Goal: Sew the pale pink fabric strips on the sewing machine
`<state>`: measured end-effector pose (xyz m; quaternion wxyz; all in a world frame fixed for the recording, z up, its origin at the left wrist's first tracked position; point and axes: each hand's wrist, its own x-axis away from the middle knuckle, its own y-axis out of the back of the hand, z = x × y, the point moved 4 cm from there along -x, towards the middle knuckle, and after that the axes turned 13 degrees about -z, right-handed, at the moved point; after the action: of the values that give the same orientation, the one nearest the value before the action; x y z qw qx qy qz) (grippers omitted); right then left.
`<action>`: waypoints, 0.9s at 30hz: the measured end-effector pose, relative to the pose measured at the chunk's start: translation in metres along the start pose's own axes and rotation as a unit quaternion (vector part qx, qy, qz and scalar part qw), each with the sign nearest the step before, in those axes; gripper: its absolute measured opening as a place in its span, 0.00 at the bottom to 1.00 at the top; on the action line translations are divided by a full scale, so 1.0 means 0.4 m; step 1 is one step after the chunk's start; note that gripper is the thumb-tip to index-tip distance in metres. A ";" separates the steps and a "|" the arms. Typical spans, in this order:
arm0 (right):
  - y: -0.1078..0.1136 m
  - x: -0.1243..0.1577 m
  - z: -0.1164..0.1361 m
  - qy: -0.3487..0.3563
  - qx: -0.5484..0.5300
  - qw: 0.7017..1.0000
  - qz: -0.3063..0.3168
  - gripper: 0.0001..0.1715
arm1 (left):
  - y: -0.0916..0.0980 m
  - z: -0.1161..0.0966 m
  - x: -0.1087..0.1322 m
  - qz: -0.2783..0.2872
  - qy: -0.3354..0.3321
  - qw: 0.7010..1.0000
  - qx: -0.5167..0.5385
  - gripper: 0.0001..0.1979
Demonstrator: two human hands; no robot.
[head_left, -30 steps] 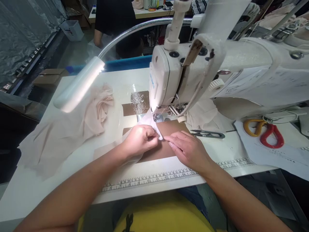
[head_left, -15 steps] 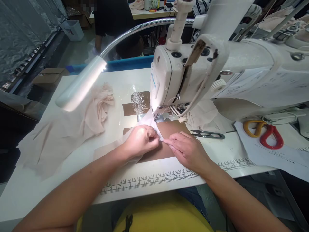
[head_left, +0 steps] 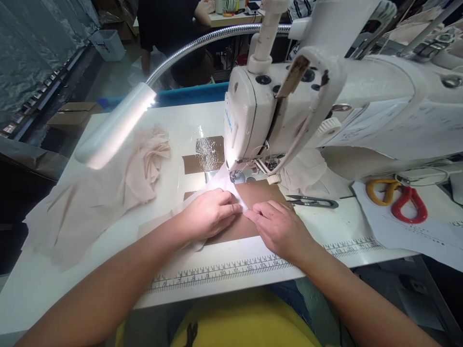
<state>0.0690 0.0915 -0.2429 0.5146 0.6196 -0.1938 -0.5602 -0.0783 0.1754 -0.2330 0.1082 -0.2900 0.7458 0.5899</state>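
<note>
My left hand (head_left: 208, 214) presses down on a strip of pale pink sheer fabric (head_left: 227, 185) that runs up under the presser foot (head_left: 233, 174) of a white sewing machine (head_left: 325, 106). Its fingers are curled and pinch the fabric's edge. My right hand (head_left: 277, 226) meets it fingertip to fingertip over a brown patch (head_left: 262, 190) on the table, pinching the same edge. More of the same fabric (head_left: 97, 197) lies bunched to the left.
Thread snips (head_left: 313, 201) lie right of the needle; red and yellow scissors (head_left: 401, 200) sit farther right on paper. A gooseneck lamp (head_left: 112, 127) hangs over the left. A ruler strip (head_left: 224, 272) lines the table's front edge. A person in black (head_left: 170, 29) stands behind.
Both hands have shifted slightly and lie flatter on the fabric. The person behind has moved a little.
</note>
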 end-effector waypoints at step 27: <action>0.008 0.000 -0.005 -0.005 -0.030 0.999 -0.011 0.17 | -0.005 -0.012 0.001 0.039 -0.033 0.997 -0.065 0.18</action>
<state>0.0719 0.0913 -0.2405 0.5256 0.6031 -0.1723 -0.5747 -0.0768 0.1706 -0.2334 0.0907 -0.2474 0.7128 0.6500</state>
